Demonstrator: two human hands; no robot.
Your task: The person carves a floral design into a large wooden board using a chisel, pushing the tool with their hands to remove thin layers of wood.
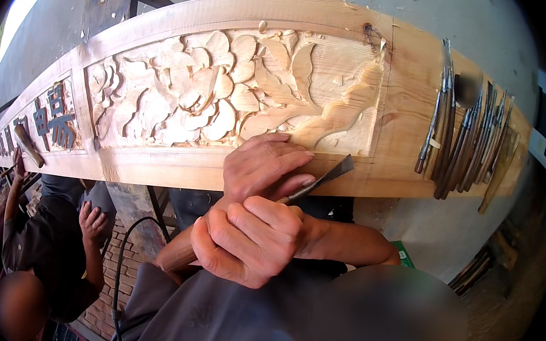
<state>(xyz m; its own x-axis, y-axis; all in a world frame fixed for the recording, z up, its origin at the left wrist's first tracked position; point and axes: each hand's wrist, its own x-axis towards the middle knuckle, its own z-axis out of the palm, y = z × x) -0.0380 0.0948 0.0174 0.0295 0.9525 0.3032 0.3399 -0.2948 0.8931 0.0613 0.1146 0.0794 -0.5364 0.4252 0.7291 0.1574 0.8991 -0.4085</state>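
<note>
Closed in a fist, my right hand (250, 240) grips a chisel (336, 171) with a flared steel blade. Its blade points up and right, over the lower edge of a carved wooden panel (233, 175); the handle is hidden in the fist. My left hand (264, 164) lies on the panel just beyond the fist, palm down with fingers stretched to the right. The left thumb is close to the chisel's shaft; whether they touch, I cannot tell. Raised flowers and leaves (218, 88) fill the middle of the panel.
Several chisels (474, 136) lie side by side on the panel's right end. At the left end, another person (53, 236) works near dark raised characters (57, 116) and a wooden mallet (28, 146). A black cable (119, 267) hangs below. Wood chips dot the grey floor (404, 6).
</note>
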